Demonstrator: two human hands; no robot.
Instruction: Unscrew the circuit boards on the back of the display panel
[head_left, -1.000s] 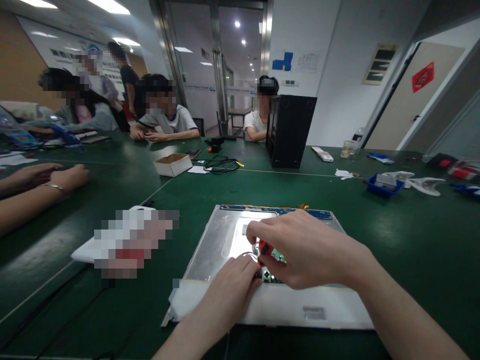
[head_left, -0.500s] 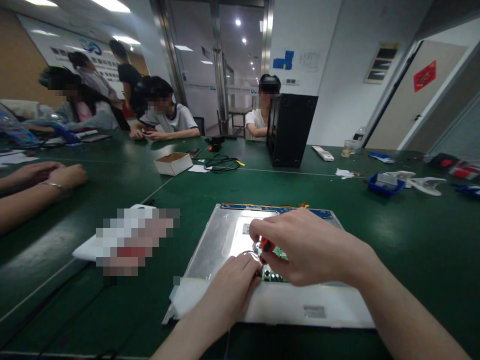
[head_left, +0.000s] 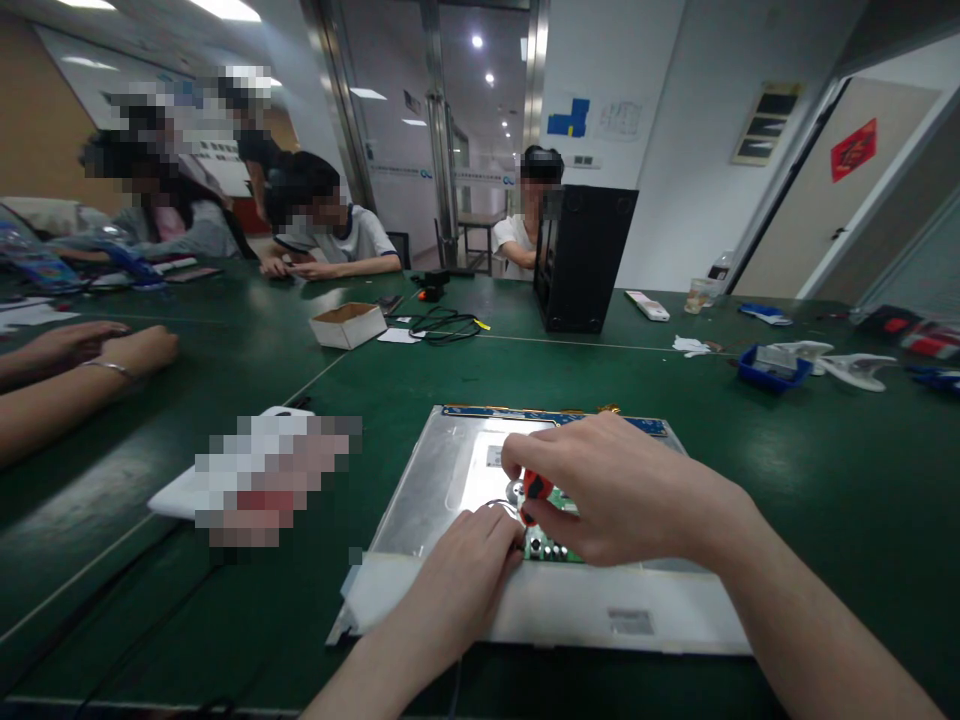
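Observation:
A flat display panel (head_left: 412, 500) lies back side up on the green table in front of me, with a strip of blue circuit board along its far edge. A green circuit board (head_left: 551, 546) sits on its metal back, partly hidden under my hands. My right hand (head_left: 607, 495) is closed around the red and black handle of a screwdriver (head_left: 535, 486), held above the board. Close beside the screwdriver's lower end, my left hand (head_left: 480, 550) rests on the panel with its fingers drawn together at the board's left edge. Whatever its fingertips pinch is hidden.
A white item (head_left: 176, 492), partly blurred out, lies left of the panel. Beyond stand a small open box (head_left: 347, 327), black cables (head_left: 442, 326) and a black computer case (head_left: 585, 260). A blue tray (head_left: 772, 370) is at right. Another person's hands (head_left: 135, 355) rest at left.
Both hands stay at the same place on the panel; the screwdriver handle appears slightly turned in my right hand. The view has shifted very slightly.

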